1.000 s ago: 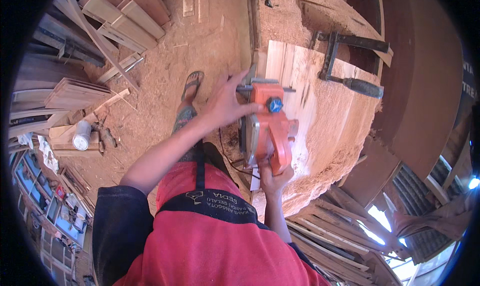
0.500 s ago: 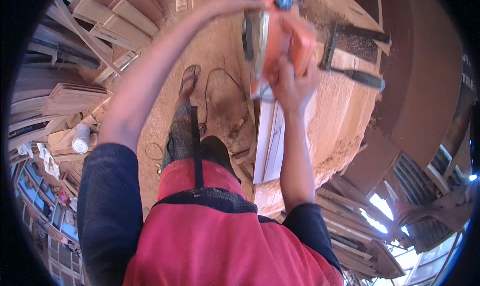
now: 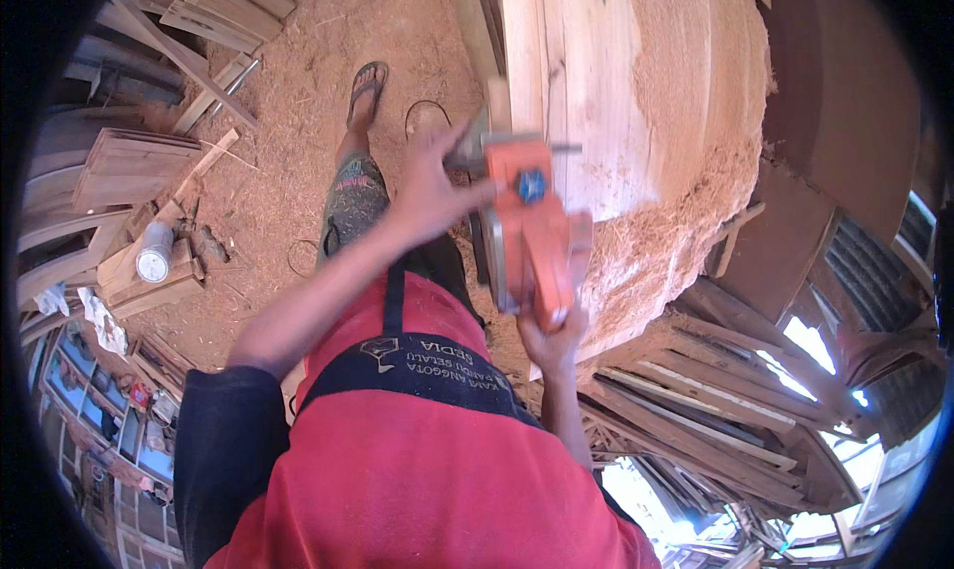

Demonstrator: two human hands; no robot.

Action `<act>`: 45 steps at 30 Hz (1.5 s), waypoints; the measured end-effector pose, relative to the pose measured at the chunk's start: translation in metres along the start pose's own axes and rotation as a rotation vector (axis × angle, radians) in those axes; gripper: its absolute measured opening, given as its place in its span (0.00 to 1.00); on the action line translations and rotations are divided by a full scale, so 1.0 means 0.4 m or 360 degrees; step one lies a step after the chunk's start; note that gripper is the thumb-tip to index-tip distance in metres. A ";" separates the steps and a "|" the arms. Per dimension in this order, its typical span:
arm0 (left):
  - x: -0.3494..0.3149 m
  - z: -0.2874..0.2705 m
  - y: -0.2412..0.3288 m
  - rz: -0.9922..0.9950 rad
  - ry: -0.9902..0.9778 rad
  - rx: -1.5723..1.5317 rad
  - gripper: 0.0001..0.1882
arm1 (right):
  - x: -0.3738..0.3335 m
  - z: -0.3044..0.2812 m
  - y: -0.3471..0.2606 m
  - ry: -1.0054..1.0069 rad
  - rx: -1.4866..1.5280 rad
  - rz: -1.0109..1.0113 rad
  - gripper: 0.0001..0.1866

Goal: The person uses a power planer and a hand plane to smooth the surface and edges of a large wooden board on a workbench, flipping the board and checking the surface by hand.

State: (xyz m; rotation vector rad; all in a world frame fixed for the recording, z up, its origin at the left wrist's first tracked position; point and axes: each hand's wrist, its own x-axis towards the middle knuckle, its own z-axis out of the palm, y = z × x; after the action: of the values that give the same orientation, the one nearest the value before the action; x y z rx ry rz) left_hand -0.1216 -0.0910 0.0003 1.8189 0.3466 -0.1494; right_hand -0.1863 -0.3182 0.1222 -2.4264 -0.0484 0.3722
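An orange electric planer (image 3: pixel 525 226) with a blue knob lies along the near left edge of a pale wooden board (image 3: pixel 606 92). Its rear handle is wrapped by my right hand (image 3: pixel 554 345), closed on it at the near end. My left hand (image 3: pixel 432 196) is at the planer's front left side, with the thumb against the orange body and the fingers by a dark metal part. Some of those fingertips are blurred. Under the planer, its sole and the wood it meets are hidden.
Shavings cover the workpiece's right part (image 3: pixel 696 122) and the floor (image 3: pixel 288 102). Stacked planks (image 3: pixel 686 400) lie to the right and leaning boards (image 3: pixel 134 171) to the left. A white can (image 3: pixel 155 256) stands on wood offcuts. My sandalled foot (image 3: pixel 368 92) is left of the board.
Both hands have drawn the planer back toward my body, from the far part of the workpiece to its near end. The frame-shaped tool with a dark handle has left the view.
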 end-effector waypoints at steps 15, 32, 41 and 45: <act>0.227 -0.113 0.019 0.0142 0.0181 0.0050 0.47 | 0.223 0.051 -0.059 -0.0015 0.0139 -0.0062 0.20; 0.782 -0.420 0.070 0.0365 -0.0086 -0.0310 0.44 | 0.791 0.171 -0.324 0.0196 0.0312 -0.0527 0.14; -0.130 0.064 0.005 0.0003 -0.0030 -0.0034 0.50 | -0.111 -0.014 0.098 0.0000 -0.0001 -0.0088 0.15; -0.230 0.111 0.006 0.0016 -0.0033 0.0039 0.51 | -0.225 -0.039 0.156 -0.0075 -0.0004 0.0096 0.14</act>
State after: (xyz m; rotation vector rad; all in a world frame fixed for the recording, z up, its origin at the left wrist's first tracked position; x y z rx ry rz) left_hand -0.2044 -0.1485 0.0159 1.8417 0.3225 -0.1660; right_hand -0.2722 -0.3880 0.1172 -2.4255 0.0043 0.4566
